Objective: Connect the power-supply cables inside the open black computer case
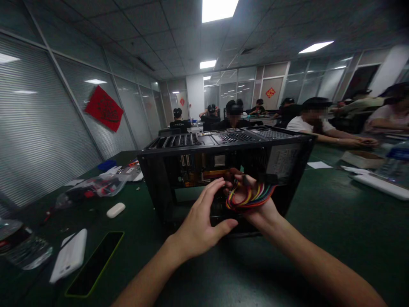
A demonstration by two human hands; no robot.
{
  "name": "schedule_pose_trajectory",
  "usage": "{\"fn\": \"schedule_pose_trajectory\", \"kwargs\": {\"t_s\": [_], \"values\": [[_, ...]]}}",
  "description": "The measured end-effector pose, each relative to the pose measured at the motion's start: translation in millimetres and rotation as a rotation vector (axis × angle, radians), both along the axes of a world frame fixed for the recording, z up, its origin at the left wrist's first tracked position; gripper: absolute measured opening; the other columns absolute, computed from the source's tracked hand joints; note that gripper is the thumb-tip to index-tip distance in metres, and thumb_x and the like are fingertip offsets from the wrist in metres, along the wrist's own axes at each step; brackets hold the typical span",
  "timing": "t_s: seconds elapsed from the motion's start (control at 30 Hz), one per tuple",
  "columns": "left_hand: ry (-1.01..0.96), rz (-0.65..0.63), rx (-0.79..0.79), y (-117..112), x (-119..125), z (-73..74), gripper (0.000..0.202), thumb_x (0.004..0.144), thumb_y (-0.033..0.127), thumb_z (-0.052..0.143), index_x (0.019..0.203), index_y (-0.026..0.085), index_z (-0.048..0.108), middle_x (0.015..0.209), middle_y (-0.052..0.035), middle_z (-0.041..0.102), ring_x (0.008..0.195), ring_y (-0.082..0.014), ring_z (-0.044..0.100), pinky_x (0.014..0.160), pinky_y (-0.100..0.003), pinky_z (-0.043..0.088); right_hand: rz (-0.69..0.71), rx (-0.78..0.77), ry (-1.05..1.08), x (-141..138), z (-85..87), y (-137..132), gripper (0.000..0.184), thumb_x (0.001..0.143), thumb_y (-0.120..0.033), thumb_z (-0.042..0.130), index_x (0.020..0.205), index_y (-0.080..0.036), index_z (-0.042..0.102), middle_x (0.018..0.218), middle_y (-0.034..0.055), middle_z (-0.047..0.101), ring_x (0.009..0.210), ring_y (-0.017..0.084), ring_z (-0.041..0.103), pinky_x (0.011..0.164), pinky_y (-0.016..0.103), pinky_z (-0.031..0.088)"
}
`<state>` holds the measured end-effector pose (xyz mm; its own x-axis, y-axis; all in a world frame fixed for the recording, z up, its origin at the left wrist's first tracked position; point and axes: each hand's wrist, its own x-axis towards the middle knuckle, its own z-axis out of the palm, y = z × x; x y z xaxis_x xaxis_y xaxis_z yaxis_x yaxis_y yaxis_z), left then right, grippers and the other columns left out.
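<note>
A black computer case (148,158) stands in front of me with its near side uncovered. Through that side I see a circuit board (200,175) and, at the upper right, a power supply (283,160) with a label. My right hand (260,209) is closed around a bundle of multicoloured power cables (247,199) at the case's near side; some of its fingers are hidden behind the wires. Just left of the bundle is my left hand (200,226), its fingers stretched out and thumb apart, holding nothing. Whether its fingertips touch the cables I cannot tell.
On the green table's left lie a clear plastic bag of parts (96,187), a white earbud case (116,210), a white phone-like device (69,255), a dark phone (96,264) and a water bottle (22,243). To the right is a cardboard box (362,160). Several people sit beyond.
</note>
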<state>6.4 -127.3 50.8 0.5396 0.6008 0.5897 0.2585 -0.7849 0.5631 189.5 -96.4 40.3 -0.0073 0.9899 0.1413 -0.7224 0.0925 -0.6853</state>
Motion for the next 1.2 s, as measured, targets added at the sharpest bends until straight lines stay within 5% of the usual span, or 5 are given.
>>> {"fn": "schedule_pose_trajectory", "kwargs": {"t_s": [0.4, 0.57, 0.8, 1.07, 1.2], "values": [[-0.335, -0.062, -0.286, 33, 39, 14.0, 0.031, 0.097, 0.044, 0.057, 0.113, 0.018, 0.063, 0.106, -0.0065, 0.071, 0.097, -0.0199, 0.069, 0.089, -0.030, 0.053, 0.099, -0.061, -0.039, -21, 13.0, -30, 0.023, 0.068, -0.033, 0.081, 0.082, -0.020, 0.070, 0.091, 0.0005, 0.073, 0.101, 0.021, 0.064, 0.095, 0.035, 0.050], [-0.479, -0.025, -0.271, 43, 36, 19.4, 0.032, 0.094, 0.045, 0.062, 0.108, 0.016, 0.065, 0.100, -0.0067, 0.073, 0.092, -0.0187, 0.070, 0.084, -0.027, 0.055, 0.151, 0.090, -0.242, -12, 19.5, -29, 0.040, 0.082, -0.034, 0.071, 0.120, -0.025, 0.065, 0.130, 0.0053, 0.066, 0.126, 0.024, 0.057, 0.109, 0.043, 0.042], [-0.525, -0.005, -0.327, 42, 17, 30.7, 0.032, 0.091, 0.043, 0.067, 0.109, 0.017, 0.064, 0.081, -0.0019, 0.072, 0.057, -0.0120, 0.068, 0.053, -0.019, 0.054, -0.007, 0.455, -1.336, 17, 14.9, -25, 0.070, 0.093, -0.039, 0.060, 0.156, -0.023, 0.032, 0.149, 0.0141, 0.052, 0.134, 0.027, 0.052, 0.110, 0.048, 0.044], [-0.321, 0.090, -0.188, 43, 22, 29.0, 0.023, 0.088, 0.033, 0.070, 0.105, 0.017, 0.071, 0.089, -0.0030, 0.076, 0.073, -0.0135, 0.071, 0.066, -0.018, 0.055, -0.829, 0.987, -1.680, 30, 26.2, -22, 0.058, 0.097, -0.019, 0.051, 0.153, -0.018, 0.035, 0.133, 0.0168, 0.063, 0.117, 0.025, 0.065, 0.091, 0.037, 0.060], [-0.277, 0.092, -0.179, 44, 28, 22.9, 0.024, 0.090, 0.030, 0.066, 0.109, 0.017, 0.071, 0.092, -0.0034, 0.077, 0.076, -0.0140, 0.071, 0.070, -0.020, 0.055, -0.918, 1.312, -1.730, 33, 32.1, -24, 0.046, 0.095, -0.012, 0.052, 0.141, -0.019, 0.053, 0.136, 0.0146, 0.062, 0.130, 0.028, 0.054, 0.101, 0.043, 0.054]]}}
